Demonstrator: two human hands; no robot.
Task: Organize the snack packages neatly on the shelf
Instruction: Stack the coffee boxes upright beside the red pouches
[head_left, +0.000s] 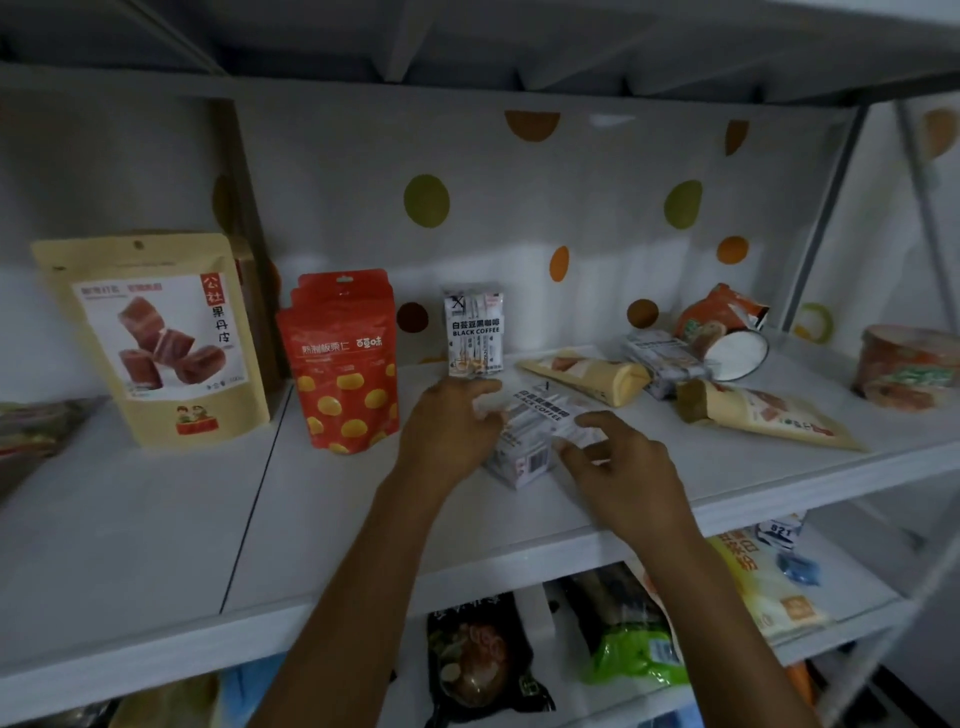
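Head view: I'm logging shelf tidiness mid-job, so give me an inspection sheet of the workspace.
Surface: white shelf, bare at front left.
Job's things: tan pouch, red pouches and one coffee pack stand upright in a row; a second coffee pack lies flat between the hands.
Clutter: two tan packs, a grey pack, an orange bag and a tub lie unsorted at right.
Grippers: left hand and right hand touch the flat coffee pack, fingers on its edges.
Cables: nothing seen.
Surroundings: dotted back wall; lower shelf holds more packs.
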